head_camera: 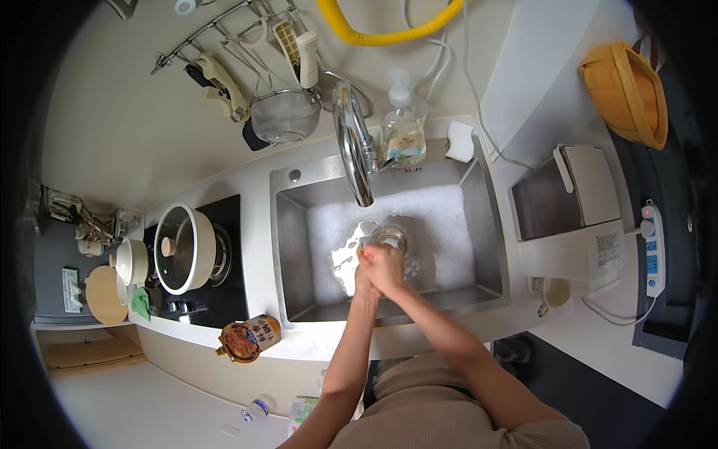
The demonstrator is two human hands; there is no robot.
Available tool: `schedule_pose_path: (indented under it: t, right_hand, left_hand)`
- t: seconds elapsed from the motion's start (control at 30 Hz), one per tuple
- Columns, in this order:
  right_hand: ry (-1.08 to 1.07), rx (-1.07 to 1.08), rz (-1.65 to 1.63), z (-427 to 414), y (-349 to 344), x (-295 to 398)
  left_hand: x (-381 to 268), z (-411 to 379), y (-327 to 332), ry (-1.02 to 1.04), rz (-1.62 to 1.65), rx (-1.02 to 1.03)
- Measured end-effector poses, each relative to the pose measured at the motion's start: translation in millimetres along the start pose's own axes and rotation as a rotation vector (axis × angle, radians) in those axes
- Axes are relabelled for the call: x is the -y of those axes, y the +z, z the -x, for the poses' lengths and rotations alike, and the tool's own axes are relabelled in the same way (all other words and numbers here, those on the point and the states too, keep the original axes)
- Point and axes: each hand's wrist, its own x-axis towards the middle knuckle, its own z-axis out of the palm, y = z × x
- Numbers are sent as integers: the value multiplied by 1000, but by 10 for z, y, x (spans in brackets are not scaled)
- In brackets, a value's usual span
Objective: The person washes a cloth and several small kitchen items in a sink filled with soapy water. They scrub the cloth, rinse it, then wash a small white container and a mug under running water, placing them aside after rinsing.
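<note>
Over the stainless-steel sink, my left hand and my right hand are pressed together, the right one lying across the left. Whether anything is between them cannot be seen. White suds cover much of the sink bottom around the round drain strainer, just beyond my fingers. The chrome faucet arches over the basin, its spout above and slightly left of my hands. Behind the basin stand a clear pump bottle of liquid soap and, at the back right corner, a white sponge.
Left of the sink, a lidded pot stands on the black cooktop, and a food pouch lies at the counter's front edge. A white appliance stands to the right. A mesh strainer and other utensils hang from a wall rail.
</note>
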Motion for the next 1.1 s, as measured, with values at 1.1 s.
schedule_pose_path:
  t: [1.1]
  right_hand:
    - [643,186,-487,-553,-173,-1001]
  left_hand:
    - [-205,67,324,-18,-280,74]
